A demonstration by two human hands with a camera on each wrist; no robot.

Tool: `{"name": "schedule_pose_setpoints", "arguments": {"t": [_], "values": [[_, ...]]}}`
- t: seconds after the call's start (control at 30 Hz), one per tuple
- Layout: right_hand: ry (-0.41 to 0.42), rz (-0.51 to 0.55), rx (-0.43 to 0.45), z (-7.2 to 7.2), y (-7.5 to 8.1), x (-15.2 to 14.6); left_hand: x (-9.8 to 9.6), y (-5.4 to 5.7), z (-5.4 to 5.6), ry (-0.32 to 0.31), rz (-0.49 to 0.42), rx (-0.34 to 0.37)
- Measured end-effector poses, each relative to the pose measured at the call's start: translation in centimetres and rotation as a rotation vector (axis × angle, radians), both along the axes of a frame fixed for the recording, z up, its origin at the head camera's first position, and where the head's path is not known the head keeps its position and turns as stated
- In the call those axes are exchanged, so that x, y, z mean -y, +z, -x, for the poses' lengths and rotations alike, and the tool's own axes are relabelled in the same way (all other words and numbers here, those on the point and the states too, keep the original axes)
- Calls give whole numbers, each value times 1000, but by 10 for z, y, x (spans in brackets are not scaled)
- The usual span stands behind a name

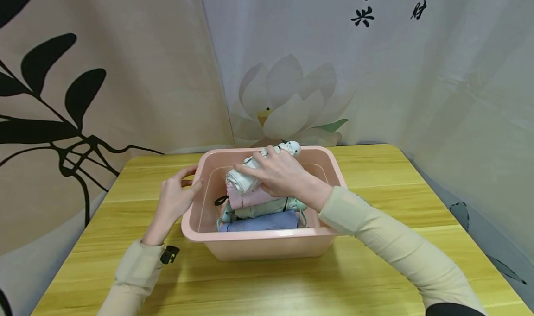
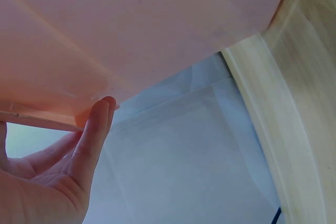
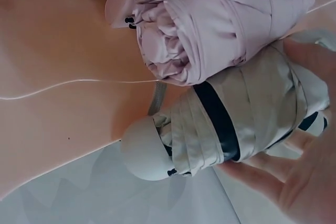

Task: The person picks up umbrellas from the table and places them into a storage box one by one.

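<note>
A pink plastic basin [image 1: 267,249] stands on the table, with several folded umbrellas in it. My left hand [image 1: 175,198] pinches the basin's left rim; in the left wrist view its fingers [image 2: 92,145] lie against the wall and rim. My right hand [image 1: 281,172] holds a white folded umbrella [image 1: 239,180] at the back of the row. The right wrist view shows this umbrella's dark band and rounded white end cap [image 3: 144,150]. Beside it lies a pink umbrella [image 1: 246,198], then a pale green one [image 1: 264,209] and a blue one [image 1: 263,222] nearest the front wall.
The basin rests on a yellow wood-grain table [image 1: 233,288], near its back edge. Behind hangs a cloth backdrop [image 1: 167,75] printed with leaves, a lotus and characters. A black strap loop [image 1: 221,200] sticks out left of the pink umbrella.
</note>
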State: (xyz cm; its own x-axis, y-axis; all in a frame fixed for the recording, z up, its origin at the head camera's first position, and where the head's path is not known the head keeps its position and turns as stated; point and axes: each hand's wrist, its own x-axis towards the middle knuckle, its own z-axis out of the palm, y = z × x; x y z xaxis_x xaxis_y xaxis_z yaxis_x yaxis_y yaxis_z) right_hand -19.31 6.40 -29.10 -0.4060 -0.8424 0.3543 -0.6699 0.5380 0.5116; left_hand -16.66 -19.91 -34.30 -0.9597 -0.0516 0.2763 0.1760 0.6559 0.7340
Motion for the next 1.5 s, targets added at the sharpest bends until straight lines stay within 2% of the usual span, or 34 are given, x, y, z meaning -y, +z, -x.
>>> {"name": "schedule_pose_setpoints", "arguments": {"t": [0.1, 0.33, 0.4, 0.63, 0.87, 1.03, 1.13, 1.2, 1.33, 1.5], "values": [[-41, -6, 21, -1, 0, 0, 0, 0, 0, 0, 6, -4], [-209, -58, 126, -1, 4, 2, 0, 0, 0, -1, 5, 9], [-229, -71, 156, -2, 5, 2, 0, 0, -1, -2, 4, 8], [-242, -42, 213, -5, 16, -6, 1, 0, -1, 3, 2, 8], [-205, 71, 206, -11, 35, -23, -1, -1, 0, -3, -2, -6], [-219, 151, 220, -11, 51, -43, -1, -1, -1, -9, -17, 8], [-233, 220, 240, -9, 55, -58, 1, -1, -1, -25, -23, 16], [-241, 272, 244, -7, 53, -69, 3, -1, -1, -34, -26, 10], [-219, 382, 187, -1, 38, -95, 7, -3, 1, -38, -44, -51], [-204, 520, 98, 9, 8, -131, 19, -10, 5, 31, -31, -185]]}}
